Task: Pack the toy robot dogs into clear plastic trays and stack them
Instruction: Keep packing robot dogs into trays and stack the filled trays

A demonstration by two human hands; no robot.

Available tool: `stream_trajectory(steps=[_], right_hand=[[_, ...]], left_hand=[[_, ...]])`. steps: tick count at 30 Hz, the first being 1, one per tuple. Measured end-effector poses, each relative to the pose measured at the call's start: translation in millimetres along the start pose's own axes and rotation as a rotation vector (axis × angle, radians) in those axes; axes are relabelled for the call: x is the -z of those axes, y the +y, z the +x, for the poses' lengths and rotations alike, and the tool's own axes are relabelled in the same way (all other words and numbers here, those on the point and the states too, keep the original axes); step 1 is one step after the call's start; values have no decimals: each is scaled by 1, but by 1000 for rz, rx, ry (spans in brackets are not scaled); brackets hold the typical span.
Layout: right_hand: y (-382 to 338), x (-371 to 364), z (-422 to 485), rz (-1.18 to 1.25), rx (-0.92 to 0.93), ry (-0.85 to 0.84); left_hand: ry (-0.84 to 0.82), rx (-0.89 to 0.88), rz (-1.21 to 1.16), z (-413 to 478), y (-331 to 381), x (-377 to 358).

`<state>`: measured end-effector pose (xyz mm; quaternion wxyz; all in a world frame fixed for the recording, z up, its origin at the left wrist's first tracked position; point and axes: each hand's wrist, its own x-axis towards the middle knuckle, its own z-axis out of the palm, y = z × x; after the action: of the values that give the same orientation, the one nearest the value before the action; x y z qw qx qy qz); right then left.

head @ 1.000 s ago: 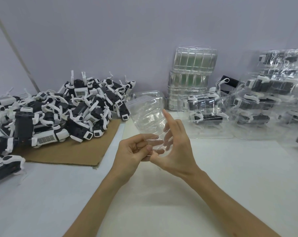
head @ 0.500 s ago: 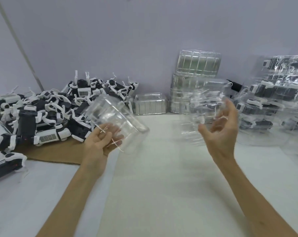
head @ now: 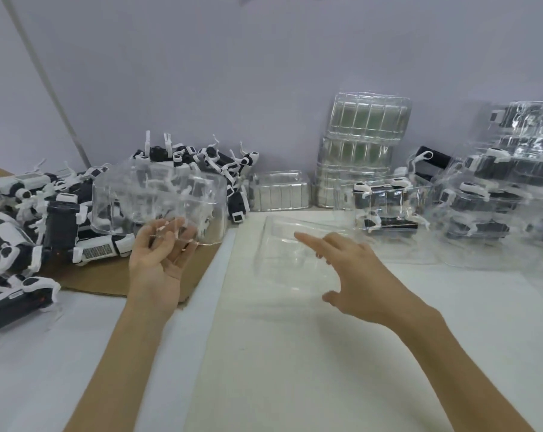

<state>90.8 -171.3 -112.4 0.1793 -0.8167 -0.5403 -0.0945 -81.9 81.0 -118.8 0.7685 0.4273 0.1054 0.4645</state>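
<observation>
Left of centre, the left hand [head: 158,266] pinches the lower rim of a raised clear tray [head: 158,194], in front of the dog pile [head: 45,219] at far left. The right hand [head: 354,275], fingers spread and released, hovers over a second tray [head: 279,241] lying on the surface [head: 295,353] at centre.

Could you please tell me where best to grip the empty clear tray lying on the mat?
Probably its near rim, from above on the right: the tray seems to lie open side up, and the right hand hovers there, fingers spread.
</observation>
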Motion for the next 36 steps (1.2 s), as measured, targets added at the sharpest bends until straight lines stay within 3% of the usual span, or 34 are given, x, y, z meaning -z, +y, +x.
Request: stream_trajectory(steps=[5, 7, 10, 12, 15, 18, 20, 22, 24, 27, 30, 34, 36], right_hand=[[-19, -9, -7, 84, 24, -206], [-26, -3, -4, 83, 51, -55], [-38, 8, 4, 213, 79, 356], [-51, 12, 12, 210, 95, 483], [-69, 18, 32, 12, 137, 463], [-77, 20, 56, 11, 178, 404], [-77, 20, 70, 80, 181, 399], [-70, 22, 87, 64, 173, 413], [-58, 23, 106, 26, 114, 346], [-32, 18, 129, -7, -59, 214], [-8, 4, 137, -134, -183, 34], [6, -12, 139, -308, -314, -333], [6, -12, 142, -340, -362, -375]], left_hand=[[-67, 14, 0, -4, -1, -5], [-107, 28, 17, -7, -3, -10], [-197, 54, 38, -14, -8, -19], [-288, 52, 82, -19, -11, -25], [-432, 79, 98, -26, -15, -32], [-425, 62, 112, -29, -17, -36], [-357, -46, 280, -27, -17, -35], [-341, -151, 599, -25, -20, -32], [-377, -132, 842, -26, -28, -29], [-465, -39, 1001, -30, -36, -28], [-437, -40, 999, -30, -39, -28], [-299, -31, 965, -29, -39, -25], [-253, -35, 942, -30, -40, -24]])
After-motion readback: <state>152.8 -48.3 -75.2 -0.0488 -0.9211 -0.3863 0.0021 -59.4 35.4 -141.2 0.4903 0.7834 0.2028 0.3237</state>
